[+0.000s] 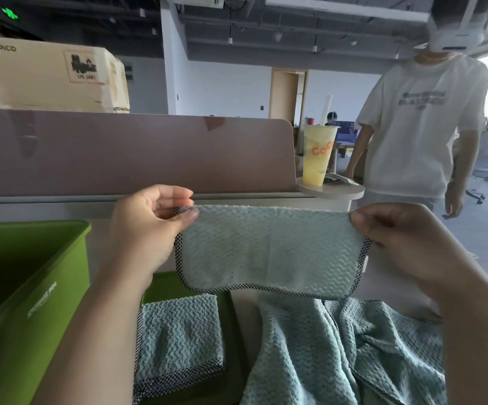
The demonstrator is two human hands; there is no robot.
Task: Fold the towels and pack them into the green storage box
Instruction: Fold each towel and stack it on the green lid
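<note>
You hold the raised towel (269, 252) in the air at the centre of view. Your left hand (149, 226) pinches its 10 o'clock corner and your right hand (397, 238) its 2 o'clock corner. The towel is pale blue-green with a wavy weave and dark checked trim. It is doubled over with the fold along the top and hangs flat. The green storage box (32, 287) stands open at 8 o'clock. A folded towel (178, 340) lies flat at 6 o'clock on a green surface (161, 283). A loose heap of towels (354, 355) lies crumpled at 5 o'clock.
</note>
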